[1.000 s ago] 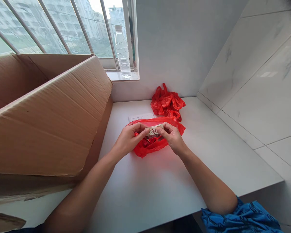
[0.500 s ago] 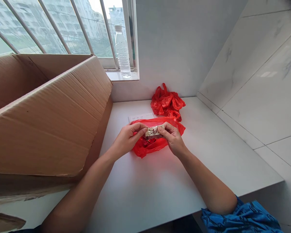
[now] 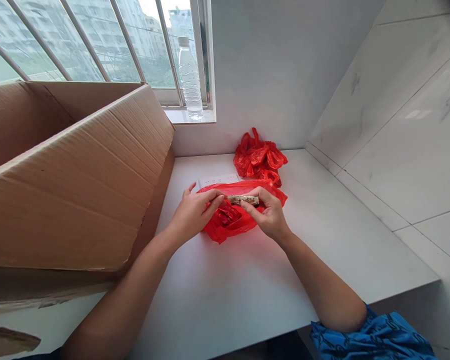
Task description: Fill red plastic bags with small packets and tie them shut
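The open cardboard box [image 3: 78,170] fills my left side, its flap leaning out over the white counter [image 3: 247,290] towards my left forearm. On the sill behind it stands a clear water bottle [image 3: 189,80]. Near the back wall lies a crumpled red bag [image 3: 259,160], and just in front of it a flatter red bag [image 3: 232,222] spreads under my hands, partly covering a white slip of paper [image 3: 217,180]. My left hand [image 3: 191,215] and right hand [image 3: 272,217] meet above that flat bag, and the fingers of both are closed on one small packet [image 3: 243,200]. The left fingers [image 3: 214,199] pinch its left end and the right fingers [image 3: 255,192] its right end, so it hangs just over the bag and not on the counter. I judge the hold thin: only the fingertips carry it, so a slip at either end could drop it into the loose red folds. The thin plastic could also snag on my knuckles and slide on the smooth top. The packet is narrow and flat, turned almost edge-on to me. It looks pale beige with a darker band, and any print on it is too small to read.
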Demonstrator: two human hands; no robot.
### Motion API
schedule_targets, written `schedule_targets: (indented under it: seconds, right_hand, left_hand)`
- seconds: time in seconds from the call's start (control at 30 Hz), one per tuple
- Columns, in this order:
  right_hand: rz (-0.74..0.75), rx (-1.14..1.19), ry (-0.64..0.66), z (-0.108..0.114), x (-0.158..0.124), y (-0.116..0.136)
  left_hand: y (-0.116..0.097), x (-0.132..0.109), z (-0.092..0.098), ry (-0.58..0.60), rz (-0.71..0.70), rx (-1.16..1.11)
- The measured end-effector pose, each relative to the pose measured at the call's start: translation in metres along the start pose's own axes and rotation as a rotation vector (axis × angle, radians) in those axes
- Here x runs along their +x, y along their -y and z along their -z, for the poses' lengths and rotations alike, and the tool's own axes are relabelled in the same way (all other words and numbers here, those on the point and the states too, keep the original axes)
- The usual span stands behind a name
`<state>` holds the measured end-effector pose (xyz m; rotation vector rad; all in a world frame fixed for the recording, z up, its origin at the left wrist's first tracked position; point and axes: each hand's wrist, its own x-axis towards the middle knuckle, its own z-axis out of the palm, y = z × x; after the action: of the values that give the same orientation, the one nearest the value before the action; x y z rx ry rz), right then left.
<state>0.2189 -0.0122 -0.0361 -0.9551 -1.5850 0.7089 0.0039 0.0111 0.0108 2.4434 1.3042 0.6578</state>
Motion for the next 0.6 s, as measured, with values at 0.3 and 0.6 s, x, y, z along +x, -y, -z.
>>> schedule_targets:
  seconds: [0.3, 0.6]
  right_hand:
    - [0.131, -0.784, 0.181, -0.006, -0.002, -0.024]
    - [0.027, -0.901, 0.376, -0.013, -0.008, -0.029]
  left_hand:
    - [0.03, -0.002, -0.032, 0.18, 0.159, 0.559]
    - [0.037, 0.002, -0.043, 0.103, 0.242, 0.301]
